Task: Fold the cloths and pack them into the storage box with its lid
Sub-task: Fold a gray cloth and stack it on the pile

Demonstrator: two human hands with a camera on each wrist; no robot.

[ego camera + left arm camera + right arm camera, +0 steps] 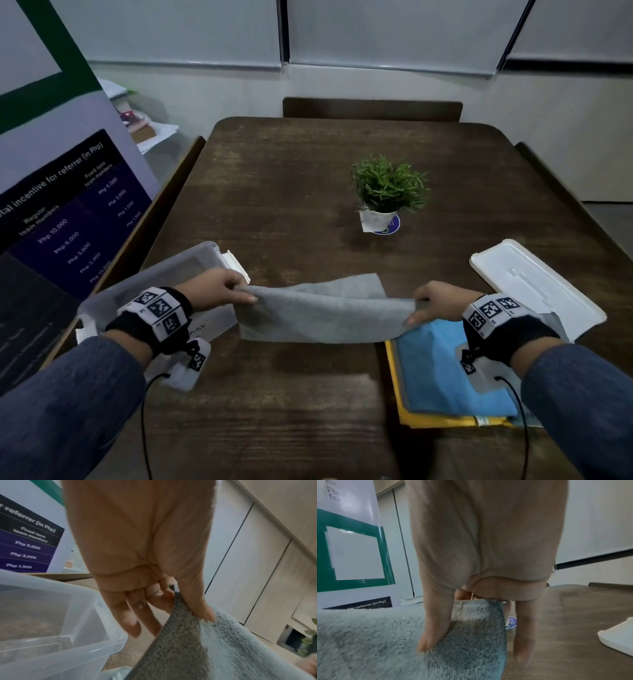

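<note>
The left hand (219,287) and right hand (436,301) each pinch an end of the grey cloth (325,315). The storage box (171,274) sits at nine o'clock, its lid (534,284) at three.

grey cloth (325,315), blue cloth (445,373), yellow cloth (404,411), white lid (534,284)

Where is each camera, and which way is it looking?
Head: looks down at the table; both hands stretch the grey cloth.
Left wrist: along the left hand, pinching cloth beside the clear box.
Right wrist: along the right hand, pinching cloth; white lid at right.
All share the grey cloth.
</note>
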